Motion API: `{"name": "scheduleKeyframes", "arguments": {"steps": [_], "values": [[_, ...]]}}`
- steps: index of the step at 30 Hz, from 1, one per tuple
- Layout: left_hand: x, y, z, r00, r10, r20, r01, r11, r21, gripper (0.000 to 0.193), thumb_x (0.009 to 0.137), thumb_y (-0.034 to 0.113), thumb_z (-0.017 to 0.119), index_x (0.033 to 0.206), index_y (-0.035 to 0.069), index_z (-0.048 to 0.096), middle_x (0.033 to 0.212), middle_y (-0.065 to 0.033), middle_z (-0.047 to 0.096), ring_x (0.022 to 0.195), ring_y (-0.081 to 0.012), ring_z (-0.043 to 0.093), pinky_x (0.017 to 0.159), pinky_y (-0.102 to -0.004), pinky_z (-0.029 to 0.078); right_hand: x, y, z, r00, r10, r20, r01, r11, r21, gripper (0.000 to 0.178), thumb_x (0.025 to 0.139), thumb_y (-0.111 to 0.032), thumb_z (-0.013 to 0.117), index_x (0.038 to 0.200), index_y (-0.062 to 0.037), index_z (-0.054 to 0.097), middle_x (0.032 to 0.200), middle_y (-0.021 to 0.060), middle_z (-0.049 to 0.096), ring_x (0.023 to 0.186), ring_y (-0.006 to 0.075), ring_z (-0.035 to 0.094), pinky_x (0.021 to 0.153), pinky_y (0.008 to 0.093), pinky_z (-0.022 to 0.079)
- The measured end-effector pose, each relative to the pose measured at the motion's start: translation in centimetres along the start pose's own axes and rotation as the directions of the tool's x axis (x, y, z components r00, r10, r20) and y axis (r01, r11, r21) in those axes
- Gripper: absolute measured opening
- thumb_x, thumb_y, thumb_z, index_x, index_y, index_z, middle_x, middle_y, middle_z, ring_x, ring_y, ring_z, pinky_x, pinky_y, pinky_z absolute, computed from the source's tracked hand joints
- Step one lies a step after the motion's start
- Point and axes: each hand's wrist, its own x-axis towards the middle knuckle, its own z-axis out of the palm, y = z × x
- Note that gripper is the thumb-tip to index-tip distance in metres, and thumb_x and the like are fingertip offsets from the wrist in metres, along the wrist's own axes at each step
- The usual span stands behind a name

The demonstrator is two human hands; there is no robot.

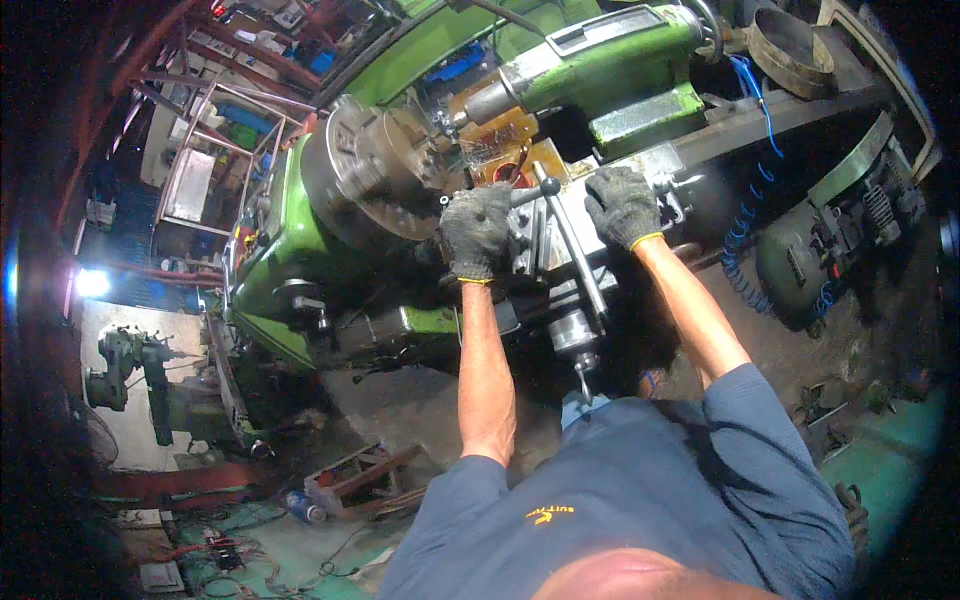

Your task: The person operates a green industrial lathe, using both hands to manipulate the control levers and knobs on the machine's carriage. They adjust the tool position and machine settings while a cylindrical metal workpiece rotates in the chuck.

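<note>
My left hand, in a grey knit glove with a yellow cuff edge, is closed at the left side of the lathe's tool post; what its fingers grip is hidden. Just left of it is the large round chuck, its jaws smeared. A long metal lever with a ball end slants between my hands. My right hand, gloved alike, curls down over the metal carriage; whatever lies under its fingers does not show. Nearer my body, a cylindrical crank hub sticks out below the lever.
Behind the carriage stands the green tailstock. An air compressor tank with a coiled blue hose is at the right. A metal ring sits at the far right. At the lower left are a can and floor cables.
</note>
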Motion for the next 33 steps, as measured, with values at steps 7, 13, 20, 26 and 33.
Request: {"name": "scheduleKeyframes", "arguments": {"steps": [7, 13, 20, 26, 33], "values": [[-0.4, -0.7, 0.3, 1.0, -0.009, -0.001, 0.009, 1.0, 0.013, 0.027, 0.096, 0.031, 0.066, 0.083, 0.009, 0.077, 0.079, -0.0164, 0.07, 0.073, -0.0374, 0.066, 0.065, -0.0476, 0.05, 0.0, 0.1, 0.4, 1.0, -0.001, -0.017, 0.002, 1.0, 0.028, 0.026, 0.087, -0.029, 0.067, 0.102, -0.0075, 0.069, 0.111, 0.0162, 0.068, 0.105, 0.0377, 0.063, 0.094, 0.0514, 0.049], [0.0, -0.3, -0.1, 1.0, -0.026, 0.004, 0.026, 1.0, 0.007, 0.029, 0.098, 0.03, 0.063, 0.081, 0.009, 0.075, 0.074, -0.0164, 0.066, 0.068, -0.037, 0.064, 0.061, -0.0473, 0.048, 0.2, 0.1, 0.4, 1.0, 0.011, 0.021, -0.011, 1.0, -0.001, 0.029, 0.088, -0.031, 0.066, 0.106, -0.0074, 0.069, 0.118, 0.0174, 0.069, 0.107, 0.0381, 0.064, 0.094, 0.0512, 0.05], [-0.2, -0.8, 0.3, 1.0, 0.03, -0.001, -0.03, 0.997, 0.075, 0.03, 0.098, 0.032, 0.062, 0.082, 0.009, 0.075, 0.073, -0.0163, 0.066, 0.068, -0.037, 0.064, 0.062, -0.0479, 0.048, 0.4, -0.1, 0.2, 0.997, 0.019, 0.072, -0.017, 0.999, -0.033, 0.03, 0.088, -0.033, 0.067, 0.106, -0.0088, 0.069, 0.114, 0.0171, 0.069, 0.104, 0.0381, 0.064, 0.091, 0.0513, 0.05], [0.0, -0.4, 0.0, 1.0, 0.024, 0.012, -0.025, 0.996, 0.089, 0.032, 0.098, 0.034, 0.064, 0.081, 0.009, 0.076, 0.075, -0.0171, 0.068, 0.069, -0.0378, 0.066, 0.063, -0.0487, 0.05, 0.2, 0.1, 0.3, 1.0, 0.004, 0.029, -0.003, 1.0, -0.025, 0.031, 0.088, -0.033, 0.068, 0.107, -0.0087, 0.069, 0.115, 0.0172, 0.069, 0.106, 0.0374, 0.063, 0.093, 0.0517, 0.049], [-0.3, -1.3, 0.4, 0.993, 0.115, -0.028, -0.112, 0.99, 0.09, 0.027, 0.099, 0.029, 0.061, 0.086, 0.009, 0.074, 0.072, -0.0145, 0.063, 0.068, -0.0355, 0.063, 0.061, -0.0466, 0.047, 0.1, 0.1, 0.5, 1.0, -0.009, 0.013, 0.01, 1.0, -0.016, 0.032, 0.088, -0.032, 0.067, 0.109, -0.0083, 0.069, 0.117, 0.0168, 0.069, 0.108, 0.037, 0.063, 0.094, 0.0518, 0.049]]}}
